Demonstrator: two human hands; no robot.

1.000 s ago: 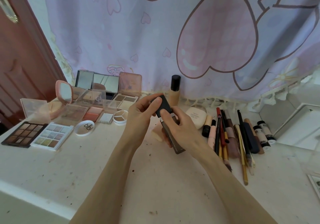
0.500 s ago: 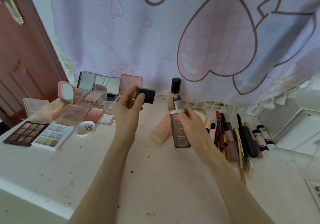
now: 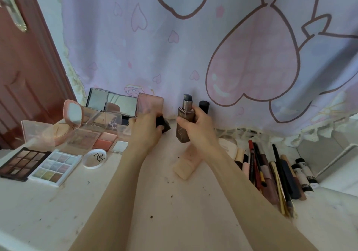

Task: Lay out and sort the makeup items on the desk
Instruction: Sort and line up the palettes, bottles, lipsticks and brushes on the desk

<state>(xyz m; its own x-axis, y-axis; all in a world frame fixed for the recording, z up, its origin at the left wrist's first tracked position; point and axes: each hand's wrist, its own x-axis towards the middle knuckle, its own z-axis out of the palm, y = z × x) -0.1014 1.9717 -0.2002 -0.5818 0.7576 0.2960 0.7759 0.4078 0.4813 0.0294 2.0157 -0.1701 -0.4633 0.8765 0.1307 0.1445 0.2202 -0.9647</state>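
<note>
**Pump bottle and its cap held apart over a crowded desk**

Pale desk top point(image 3: 58, 208) is stretching below a lilac curtain point(image 3: 174, 47) printed with hearts. The right hand point(image 3: 197, 129) is gripping a brown foundation pump bottle point(image 3: 184, 123) upright, fingers curled round its body, the bare pump nozzle pointing up. The left hand point(image 3: 147, 130) is pinching the bottle's black cap point(image 3: 162, 124) just beside it, the two apart. Behind the right hand a black-capped bottle point(image 3: 203, 106) is standing against the curtain, partly hidden. A peach tube point(image 3: 187, 165) is lying under the right wrist. Open eyeshadow palettes point(image 3: 40, 165), a blush compact point(image 3: 104, 141) and mirrors point(image 3: 114, 103) are crowding the left; pencils and brushes point(image 3: 271, 173) are lying side by side on the right.
</note>
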